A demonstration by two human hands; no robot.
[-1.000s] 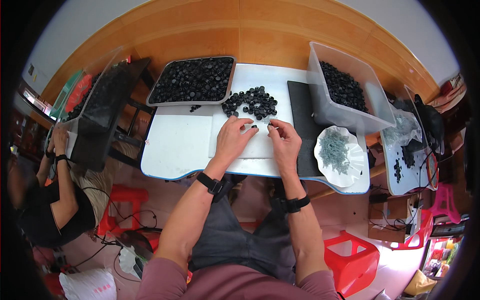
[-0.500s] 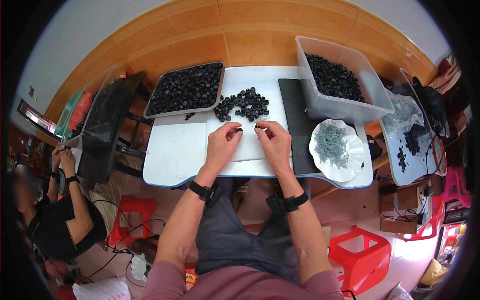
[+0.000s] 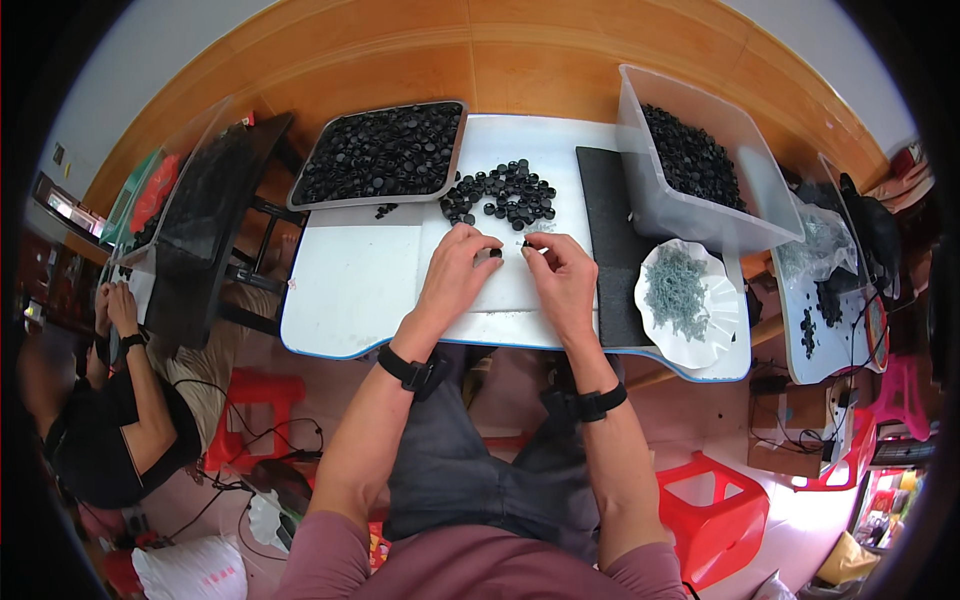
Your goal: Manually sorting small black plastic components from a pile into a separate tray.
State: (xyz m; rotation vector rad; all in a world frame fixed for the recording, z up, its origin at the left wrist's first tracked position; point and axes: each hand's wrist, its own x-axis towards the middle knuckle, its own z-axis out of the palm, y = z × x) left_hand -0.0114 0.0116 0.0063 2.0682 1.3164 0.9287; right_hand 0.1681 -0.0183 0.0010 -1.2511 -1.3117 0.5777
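Between the thumb and fingers of my left hand [image 3: 462,275] is a small black round cap [image 3: 495,253]. My right hand [image 3: 564,282] faces it a short way off, thumb and forefinger pinched on a small dark piece too small to name. Just beyond my fingertips lies a loose pile of black caps [image 3: 520,190] on the white table [image 3: 350,290]. A few thin grey-green bits [image 3: 541,227] lie between that pile and my right hand.
A metal tray [image 3: 292,198] heaped with black caps is at the back left. A translucent bin [image 3: 690,222] of black parts stands back right, beside a dark mat [image 3: 622,300]. A white fluted plate [image 3: 718,335] holds grey-green bits. Another person [image 3: 140,420] works at far left.
My hands have turned slightly, and the cap in my left hand shows more plainly. The whole view has shifted a little. Both hands stay in front of the pile.
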